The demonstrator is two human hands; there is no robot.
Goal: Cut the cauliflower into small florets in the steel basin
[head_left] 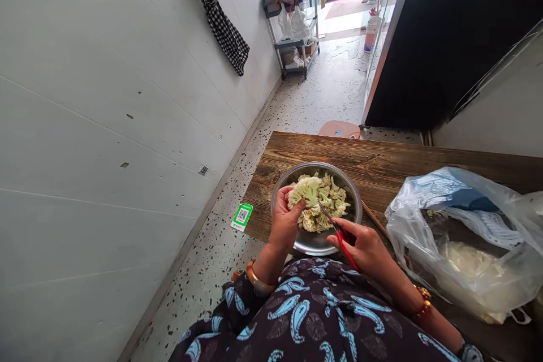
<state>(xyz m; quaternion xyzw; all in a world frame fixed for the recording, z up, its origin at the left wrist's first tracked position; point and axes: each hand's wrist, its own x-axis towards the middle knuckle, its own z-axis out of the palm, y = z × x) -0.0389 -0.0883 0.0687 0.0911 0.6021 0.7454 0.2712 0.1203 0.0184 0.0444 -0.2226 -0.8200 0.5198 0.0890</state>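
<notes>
My left hand (286, 218) is closed on a piece of cauliflower (306, 190), held over a metal bowl (357, 203). In my right hand (363, 246) is a pair of scissors with red handles (348, 250). The blades point up and left, with their tips at the stem side of the held piece; whether they cut into it I cannot tell. Cut cauliflower florets (335, 198) lie in the bowl under both hands. Part of the bowl's near side is hidden by my hands.
The bowl stands on a dark wooden table (288, 150). A clear plastic bag (462, 237) takes up the table's right side, beside thin wooden sticks (374, 218). A green QR card (241, 216) sits at the left edge. Beyond are a pink stool (339, 129) and a trolley (292, 42).
</notes>
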